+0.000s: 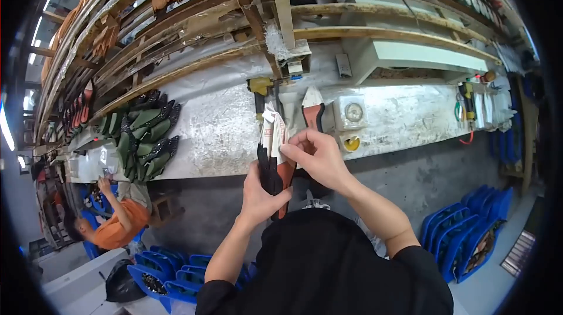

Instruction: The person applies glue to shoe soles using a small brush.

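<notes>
My left hand (258, 200) is wrapped round the lower part of a red-and-black shoe upper (285, 173) with pale printed lining, held upright in front of my body. The fingers of my right hand (319, 159) are closed at the lining's right edge, thumb and forefinger together. On the bench beyond lies another red-and-black shoe piece (312, 112) with a whitish tip. A pale, wide-ended object (288, 104) lies beside it, partly hidden by the upper. To its left is a yellow-and-black tool (258, 87).
Green shoe pieces (146, 133) are heaped on the bench (217, 133). A square block (350, 112) and a small yellow-filled container (352, 144) lie to the right. Wooden racks (381, 32) run above. Blue bins (463, 233) stand at both sides. A person in orange (124, 224) works at left.
</notes>
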A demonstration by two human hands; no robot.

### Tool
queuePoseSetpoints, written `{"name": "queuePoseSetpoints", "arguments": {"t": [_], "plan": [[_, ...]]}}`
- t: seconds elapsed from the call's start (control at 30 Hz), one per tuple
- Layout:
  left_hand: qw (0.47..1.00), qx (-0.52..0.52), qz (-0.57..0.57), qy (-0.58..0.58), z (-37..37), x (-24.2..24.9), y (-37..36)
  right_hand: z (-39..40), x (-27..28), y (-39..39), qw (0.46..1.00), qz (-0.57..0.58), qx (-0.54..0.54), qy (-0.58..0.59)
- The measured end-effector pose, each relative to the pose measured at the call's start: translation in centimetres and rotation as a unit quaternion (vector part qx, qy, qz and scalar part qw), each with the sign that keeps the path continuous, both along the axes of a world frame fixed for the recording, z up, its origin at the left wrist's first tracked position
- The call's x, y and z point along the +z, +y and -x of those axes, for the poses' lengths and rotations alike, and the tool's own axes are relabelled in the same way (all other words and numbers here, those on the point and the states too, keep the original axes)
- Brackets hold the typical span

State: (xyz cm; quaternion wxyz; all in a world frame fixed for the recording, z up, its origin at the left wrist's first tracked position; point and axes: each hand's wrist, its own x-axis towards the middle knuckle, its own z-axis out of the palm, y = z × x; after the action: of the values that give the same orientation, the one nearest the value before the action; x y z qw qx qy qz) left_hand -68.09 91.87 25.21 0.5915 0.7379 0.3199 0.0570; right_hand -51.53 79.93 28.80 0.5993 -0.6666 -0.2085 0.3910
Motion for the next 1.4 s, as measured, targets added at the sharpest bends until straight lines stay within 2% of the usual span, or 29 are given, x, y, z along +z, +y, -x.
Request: {"name": "queuePoseSetpoints", "arguments": {"t": [0.1,0.27,0.4,0.43,0.5,0.57,0.77,0.83,0.9,0.97,1.0,1.03,1.07,1.1,1.17,1.23,1.27,1.33,1.4], "plan": [[0.999,-0.019,-0.028,-0.006,-0.2,-0.2,0.6,-0.4,0.5,1.3,0.999,0.033,0.011,0.006],[0.999,0.005,-0.053,0.011,1.2,-0.1,2.8,1.1,-0.3,3.8,1.000,-0.012,0.023,-0.014],[0.986,0.072,-0.148,0.009,3.9,0.0,4.6,1.3,1.4,6.9,0.971,-0.196,-0.084,0.111],[0.985,0.086,-0.147,0.011,4.7,-0.1,4.9,1.3,1.8,7.9,0.972,-0.194,-0.071,0.114],[0.974,0.097,-0.203,-0.006,6.2,-0.2,5.2,1.0,2.7,10.1,0.993,-0.104,0.029,-0.058],[0.959,0.112,-0.261,-0.023,7.4,-0.4,5.3,1.0,3.2,12.1,0.963,-0.018,0.131,-0.234],[0.936,0.177,-0.304,0.026,11.6,-0.8,4.3,4.6,1.9,15.5,0.941,0.030,0.248,-0.229],[0.945,0.212,-0.244,0.056,13.9,-0.9,3.5,5.5,-1.1,16.2,0.981,-0.006,0.173,-0.090],[0.947,0.248,-0.186,0.090,16.5,-0.7,2.6,6.8,-4.4,16.8,0.993,-0.034,0.095,0.061],[0.937,0.286,-0.163,0.113,19.4,-0.8,2.0,8.1,-6.6,17.6,0.994,-0.014,0.081,0.078],[0.933,0.309,-0.140,0.125,20.9,-0.9,1.6,9.7,-8.4,17.6,0.991,-0.017,0.096,0.095],[0.928,0.327,-0.116,0.135,22.2,-0.8,0.9,11.6,-10.4,17.1,0.970,-0.009,0.241,0.006],[0.924,0.343,-0.092,0.139,23.0,-0.8,0.4,13.3,-12.2,16.4,0.923,-0.006,0.375,-0.089],[0.922,0.346,-0.097,0.145,23.0,-0.7,0.0,15.6,-13.0,15.0,0.928,0.021,0.359,-0.101],[0.920,0.382,-0.075,0.035,22.2,-0.9,-1.1,16.4,-13.8,12.5,0.931,0.049,0.344,-0.112],[0.910,0.405,-0.051,-0.075,21.2,-0.8,-2.6,14.0,-13.9,10.4,0.950,0.019,0.310,0.044],[0.915,0.394,-0.047,-0.072,20.6,-0.6,-3.4,12.6,-14.0,8.9,0.953,0.022,0.298,0.048],[0.897,0.390,0.130,-0.162,18.3,0.2,-4.2,8.1,-13.8,5.4,0.946,0.033,0.308,0.099],[0.843,0.345,0.340,-0.236,13.4,0.1,-5.0,1.8,-12.5,-0.2,0.949,0.058,0.282,0.131]]}}
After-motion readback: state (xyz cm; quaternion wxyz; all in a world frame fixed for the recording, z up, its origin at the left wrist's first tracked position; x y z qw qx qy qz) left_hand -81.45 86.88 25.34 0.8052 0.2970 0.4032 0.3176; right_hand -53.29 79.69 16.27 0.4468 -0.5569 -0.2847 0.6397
